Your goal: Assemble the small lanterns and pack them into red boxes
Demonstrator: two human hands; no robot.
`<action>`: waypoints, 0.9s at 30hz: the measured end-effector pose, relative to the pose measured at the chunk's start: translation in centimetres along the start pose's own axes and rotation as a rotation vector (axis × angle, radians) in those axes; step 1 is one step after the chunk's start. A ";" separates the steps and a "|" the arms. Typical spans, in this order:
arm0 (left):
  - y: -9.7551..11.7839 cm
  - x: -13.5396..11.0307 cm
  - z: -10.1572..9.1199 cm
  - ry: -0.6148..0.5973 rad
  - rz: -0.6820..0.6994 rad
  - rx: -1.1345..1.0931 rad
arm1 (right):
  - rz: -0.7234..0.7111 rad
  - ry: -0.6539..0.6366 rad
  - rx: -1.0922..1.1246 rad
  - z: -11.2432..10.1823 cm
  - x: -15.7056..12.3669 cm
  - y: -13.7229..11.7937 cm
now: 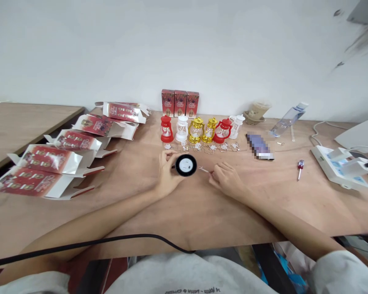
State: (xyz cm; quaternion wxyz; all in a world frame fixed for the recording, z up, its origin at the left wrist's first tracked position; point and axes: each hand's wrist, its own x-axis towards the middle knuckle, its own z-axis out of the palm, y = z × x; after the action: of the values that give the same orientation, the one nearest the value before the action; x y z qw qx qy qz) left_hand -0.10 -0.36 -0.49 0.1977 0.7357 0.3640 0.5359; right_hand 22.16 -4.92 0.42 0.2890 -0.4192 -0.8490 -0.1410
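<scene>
My left hand [167, 171] is closed around a small black lantern [181, 174], whose round white underside faces up at me. In my right hand [227, 176], bent fingers pinch a thin, pale stick-like piece [204, 170] pointing left at the lantern, with a small gap between them; its kind is too small to tell. Just beyond my hands lies a row of small wire pieces with tags [212, 148]. Behind that row stand several mini lanterns: a red one [166, 130], a white one [182, 130], a gold one [196, 130] and more of these colours.
Opened red-and-white boxes [49, 159] lie along the left side. Three red boxes [180, 103] stand by the wall. To the right are a phone [259, 146], a drink cup [258, 111], a tilted bottle [288, 119], a screwdriver [300, 168] and a power strip [339, 169].
</scene>
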 end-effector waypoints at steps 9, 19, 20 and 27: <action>1.2 0.2 -0.1 0.031 -0.212 -0.319 | 0.977 0.224 1.291 1.5 0.4 -0.5; 0.5 1.0 1.0 0.097 -0.839 -0.716 | 1.084 0.121 1.810 1.4 0.9 -0.1; 0.6 1.0 1.0 0.102 -0.847 -0.724 | 1.075 0.124 1.817 1.6 1.0 -0.1; 0.5 1.2 1.2 0.106 -0.856 -0.704 | 1.082 0.220 1.769 3.2 2.3 -0.8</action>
State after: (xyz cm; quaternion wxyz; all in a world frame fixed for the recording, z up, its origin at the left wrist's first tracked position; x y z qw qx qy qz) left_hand 1.41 0.31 0.20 0.6131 0.3838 0.4388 0.5331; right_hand 19.25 -2.40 -0.70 0.5933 -0.3671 -0.3169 0.6425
